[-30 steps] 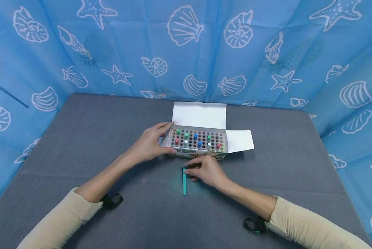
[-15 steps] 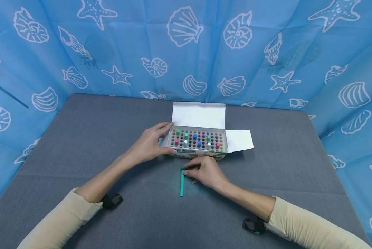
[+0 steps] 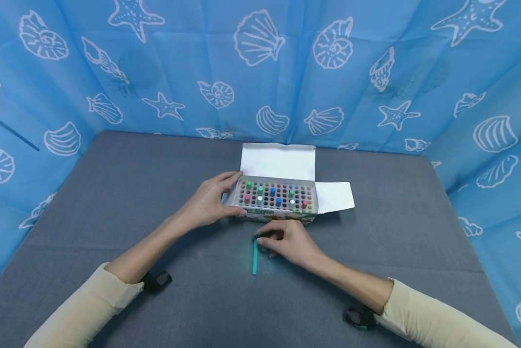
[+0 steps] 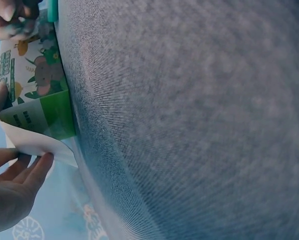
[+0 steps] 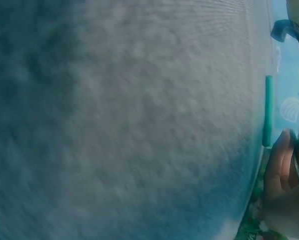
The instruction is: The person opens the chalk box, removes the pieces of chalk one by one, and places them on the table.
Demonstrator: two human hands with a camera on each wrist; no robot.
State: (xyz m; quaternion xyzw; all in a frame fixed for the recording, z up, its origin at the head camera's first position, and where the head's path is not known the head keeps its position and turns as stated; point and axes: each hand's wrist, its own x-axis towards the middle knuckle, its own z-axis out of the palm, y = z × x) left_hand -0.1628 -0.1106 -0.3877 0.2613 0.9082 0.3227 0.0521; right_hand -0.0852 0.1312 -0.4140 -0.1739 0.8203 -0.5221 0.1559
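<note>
A slim teal marker [image 3: 254,258] lies on the table in the head view, its far end by the fingertips of my right hand [image 3: 290,241]. In the right wrist view those fingers [image 5: 284,150] are loosely bent, with a small gap to the marker. My left hand [image 3: 214,200] grips the left end of an uncovered cardboard box [image 3: 260,211]. Its thumb rests at the front corner and its fingers are at the back; the left wrist view shows fingers against a white side flap [image 4: 37,142]. Several coloured caps [image 3: 273,192] stand in the box's holed insert.
The box's white lid [image 3: 278,160] is folded back, and a white flap [image 3: 335,197] sticks out at its right. A grey cloth [image 3: 216,299] covers the table. Behind hangs a blue curtain [image 3: 177,63] with shell prints.
The marker has shifted slightly left and tilted a little. My right hand has moved slightly toward the near side of the table. My left hand stays on the box.
</note>
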